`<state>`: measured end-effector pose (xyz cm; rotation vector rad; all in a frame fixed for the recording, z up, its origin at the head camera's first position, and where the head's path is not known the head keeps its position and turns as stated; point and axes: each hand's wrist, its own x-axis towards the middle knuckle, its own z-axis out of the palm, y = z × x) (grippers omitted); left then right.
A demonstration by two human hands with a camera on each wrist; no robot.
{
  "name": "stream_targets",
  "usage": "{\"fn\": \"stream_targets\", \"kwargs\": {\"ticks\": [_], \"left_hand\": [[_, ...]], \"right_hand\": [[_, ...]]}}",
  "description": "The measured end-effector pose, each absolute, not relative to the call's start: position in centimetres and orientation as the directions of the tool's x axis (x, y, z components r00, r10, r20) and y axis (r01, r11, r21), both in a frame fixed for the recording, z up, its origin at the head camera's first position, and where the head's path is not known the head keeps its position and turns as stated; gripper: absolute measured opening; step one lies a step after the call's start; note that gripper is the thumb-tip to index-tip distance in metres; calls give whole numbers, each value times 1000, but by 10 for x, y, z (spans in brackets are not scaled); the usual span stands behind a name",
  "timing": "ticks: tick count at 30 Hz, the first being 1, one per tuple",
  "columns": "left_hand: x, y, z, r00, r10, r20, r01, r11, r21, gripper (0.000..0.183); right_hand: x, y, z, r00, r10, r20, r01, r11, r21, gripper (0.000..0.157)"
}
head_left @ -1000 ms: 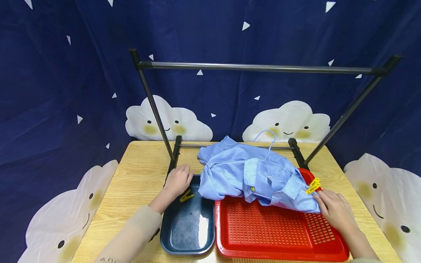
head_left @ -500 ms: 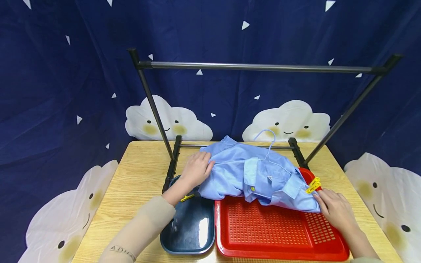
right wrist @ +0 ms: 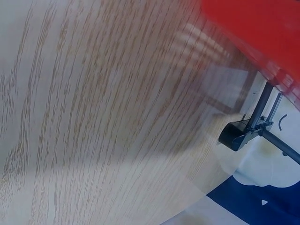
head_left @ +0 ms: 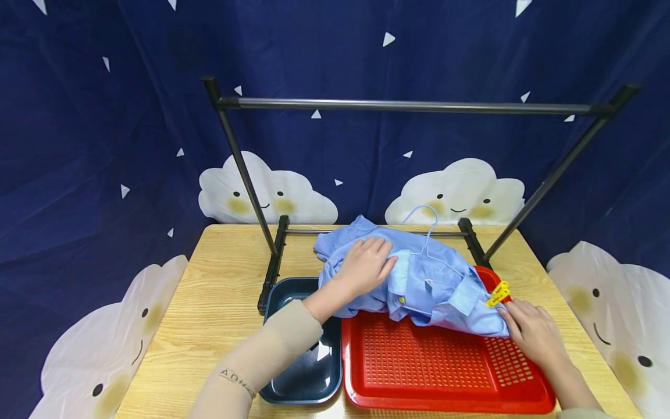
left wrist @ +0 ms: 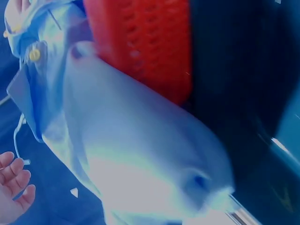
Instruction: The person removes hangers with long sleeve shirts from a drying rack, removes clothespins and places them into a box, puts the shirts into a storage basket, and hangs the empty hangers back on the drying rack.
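Note:
A light blue shirt (head_left: 356,233) lies bunched across the red basket's back and reaches over the dark tray's back corner. A pale blue hanger (head_left: 437,219) sits in it, hook sticking up. My left hand (head_left: 366,265) is over the shirt's left half, fingers loosely bent; in the left wrist view that hand (left wrist: 16,185) holds nothing. At the shirt's right end, my right hand (head_left: 535,333) pinches the cloth by a yellow clothespin (head_left: 498,294). A round yellow piece (head_left: 402,299) shows on the shirt front. The right wrist view does not show the right hand.
The red basket (head_left: 450,401) and dark tray (head_left: 300,398) stand side by side on the wooden table (head_left: 209,291). Behind them rises a rack with a high bar (head_left: 408,106); its feet (head_left: 269,282) are on the table. A blue curtain (head_left: 335,46) hangs behind.
My left hand has moved right from the dark tray's back edge to above the shirt. The right hand and the shirt's right end have stayed put.

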<state>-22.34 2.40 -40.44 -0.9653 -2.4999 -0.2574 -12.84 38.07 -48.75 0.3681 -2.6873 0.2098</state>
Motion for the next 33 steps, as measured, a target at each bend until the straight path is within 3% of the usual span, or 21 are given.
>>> {"fn": "stream_targets", "kwargs": {"ticks": [16,24,33], "left_hand": [[-226,99,-403,-581,755,304,765,634,-112,31],[-228,131,-400,-522,829,203,835,545,-76,33],[-225,158,-408,-522,836,168,838,540,-81,37]], "right_hand": [[-127,382,-490,-863,-228,450,-299,950,-93,6],[-127,382,-492,-849,-231,474,-309,947,-91,8],[-128,381,-493,-831,-251,496,-334,939,-86,10]]}}
